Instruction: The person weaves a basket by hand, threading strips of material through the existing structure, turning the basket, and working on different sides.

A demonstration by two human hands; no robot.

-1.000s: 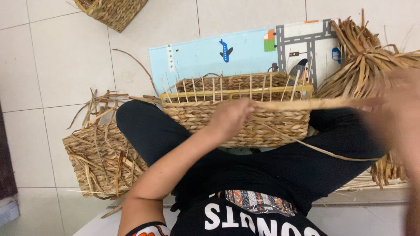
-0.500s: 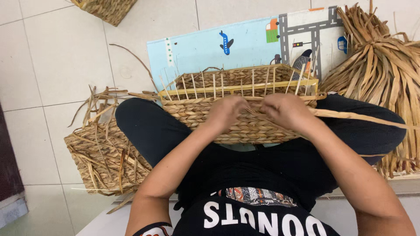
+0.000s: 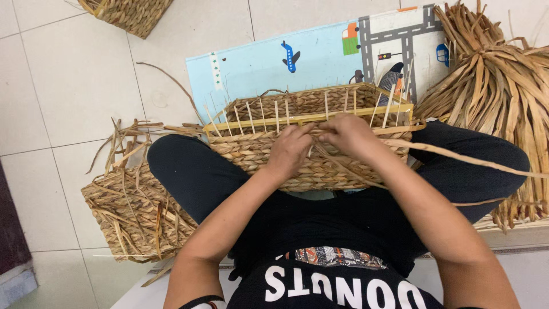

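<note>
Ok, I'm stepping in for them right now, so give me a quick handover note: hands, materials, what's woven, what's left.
Left hand and right hand: both pinch a weaving strand at the near rim of the basket on the lap.
Materials: dry strip bundle at right; flat woven piece on the floor at left.
Done: near wall woven almost to the frame.
Left: top row; bare stakes stick up.

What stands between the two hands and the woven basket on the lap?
Nothing visible does. The left hand and the right hand both rest directly on the near wall of the woven basket, at its upper edge. A long straw strand runs from the right hand off to the right.
</note>
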